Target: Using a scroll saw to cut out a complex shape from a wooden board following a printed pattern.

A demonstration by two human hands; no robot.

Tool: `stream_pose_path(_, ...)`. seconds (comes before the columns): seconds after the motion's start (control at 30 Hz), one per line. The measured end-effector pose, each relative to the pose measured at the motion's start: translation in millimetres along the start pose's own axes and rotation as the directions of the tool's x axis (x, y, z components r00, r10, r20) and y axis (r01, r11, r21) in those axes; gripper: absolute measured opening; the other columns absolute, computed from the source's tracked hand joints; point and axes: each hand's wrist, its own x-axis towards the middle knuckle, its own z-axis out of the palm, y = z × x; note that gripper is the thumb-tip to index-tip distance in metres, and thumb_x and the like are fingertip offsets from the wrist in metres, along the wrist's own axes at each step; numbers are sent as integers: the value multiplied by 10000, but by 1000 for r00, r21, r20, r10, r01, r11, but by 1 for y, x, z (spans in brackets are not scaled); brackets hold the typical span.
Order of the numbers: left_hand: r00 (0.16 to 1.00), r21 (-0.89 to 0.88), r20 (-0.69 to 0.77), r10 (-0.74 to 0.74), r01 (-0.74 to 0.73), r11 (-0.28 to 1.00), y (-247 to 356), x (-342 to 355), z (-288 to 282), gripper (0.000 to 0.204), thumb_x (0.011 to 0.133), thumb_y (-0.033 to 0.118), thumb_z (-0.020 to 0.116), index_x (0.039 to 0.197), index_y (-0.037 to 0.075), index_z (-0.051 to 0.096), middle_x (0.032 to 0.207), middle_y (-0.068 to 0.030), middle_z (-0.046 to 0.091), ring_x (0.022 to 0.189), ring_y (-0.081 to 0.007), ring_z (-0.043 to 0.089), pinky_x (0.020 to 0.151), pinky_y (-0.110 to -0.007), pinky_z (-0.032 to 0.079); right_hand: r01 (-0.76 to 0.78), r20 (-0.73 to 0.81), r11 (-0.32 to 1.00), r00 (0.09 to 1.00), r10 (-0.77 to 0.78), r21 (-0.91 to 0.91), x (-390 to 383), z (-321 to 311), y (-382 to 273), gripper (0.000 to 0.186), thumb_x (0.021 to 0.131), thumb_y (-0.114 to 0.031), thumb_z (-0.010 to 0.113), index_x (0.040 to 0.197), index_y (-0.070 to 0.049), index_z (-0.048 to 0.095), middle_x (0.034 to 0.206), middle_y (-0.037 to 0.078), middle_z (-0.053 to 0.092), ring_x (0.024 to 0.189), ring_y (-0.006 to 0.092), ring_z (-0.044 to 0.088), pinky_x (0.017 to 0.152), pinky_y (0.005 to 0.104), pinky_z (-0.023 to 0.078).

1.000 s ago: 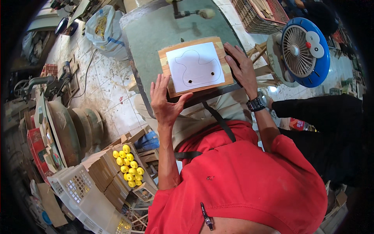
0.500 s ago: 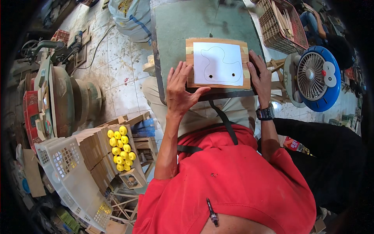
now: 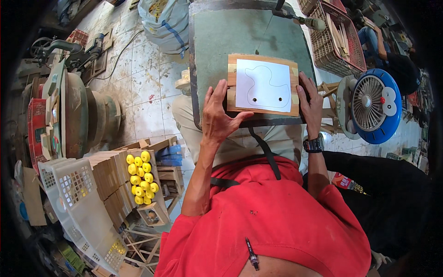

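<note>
A flat wooden board [image 3: 262,85] lies on the grey-green machine table [image 3: 217,41] in front of me. A white paper with a drawn duck outline is stuck on its top. My left hand [image 3: 218,115] grips the board's left edge, thumb on its near edge. My right hand [image 3: 311,102], with a black wristwatch, holds the board's right edge. The board lies flat near the table's near edge, above my lap.
A blue and white round fan [image 3: 371,106] stands to the right. Left of me, stacked wooden blocks [image 3: 110,180] and several yellow round pieces [image 3: 142,177] sit beside a white plastic basket [image 3: 78,203]. A brown crate [image 3: 337,39] of wood strips is at the upper right; a tool handle [image 3: 300,18] lies at the table's far end.
The board has turned from tilted to square with the table and sits nearer the middle. Both hands stayed on its edges while the view shifted.
</note>
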Motion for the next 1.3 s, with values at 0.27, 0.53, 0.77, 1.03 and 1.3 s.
stream_pose_path(0.27, 997, -157, -31, -68, 62, 986, -1, -1, 0, 1140, 619, 312, 966, 1515, 27, 321, 1317, -218, 633, 1281, -353, 581, 1085, -429, 452, -5, 14, 999, 1000, 5, 43, -1, 2, 6, 415, 1019, -266, 563, 1379, -59, 590, 1394, 141, 608, 1360, 357, 496, 1175, 444, 341)
stream_pose_path(0.53, 972, -338, -50, -228, 198, 920, 21, -4, 8, 911, 766, 100, 857, 1503, 41, 323, 1335, -258, 610, 1248, -320, 611, 1052, -401, 491, -17, 24, 998, 1000, 16, 66, -2, -1, 6, 412, 1023, -220, 566, 1398, -52, 579, 1402, 138, 607, 1345, 347, 514, 1139, 419, 378)
stream_pose_path(0.77, 930, -811, -149, -335, 79, 579, 109, -15, 3, 1004, 739, -115, 793, 1521, 67, 190, 1414, -227, 481, 1260, -295, 572, 1018, -390, 533, -201, 23, 493, 939, 343, 846, -20, -10, 2, 504, 988, -114, 634, 1441, 49, 485, 1362, 172, 610, 1198, 181, 612, 1005, 302, 497)
stream_pose_path(1.03, 850, -579, -412, 329, -523, 625, 169, -16, 10, 704, 756, -45, 800, 1355, 31, 438, 1276, -205, 551, 1065, -352, 667, 837, -362, 612, -497, 481, -104, 865, -142, 862, -22, 2, -34, 713, 995, -513, 505, 1562, -125, 312, 1565, 129, 372, 1320, 402, 477, 992, 541, 539)
stream_pose_path(1.3, 666, -443, -389, 636, -741, 505, 195, -27, 15, 509, 829, -19, 721, 1273, 33, 478, 1107, -173, 631, 991, -341, 703, 823, -371, 631, -675, 420, -448, 726, -545, 586, -4, 6, 8, 791, 968, -615, 492, 1590, -195, 244, 1569, 200, 323, 1332, 487, 425, 1026, 655, 473)
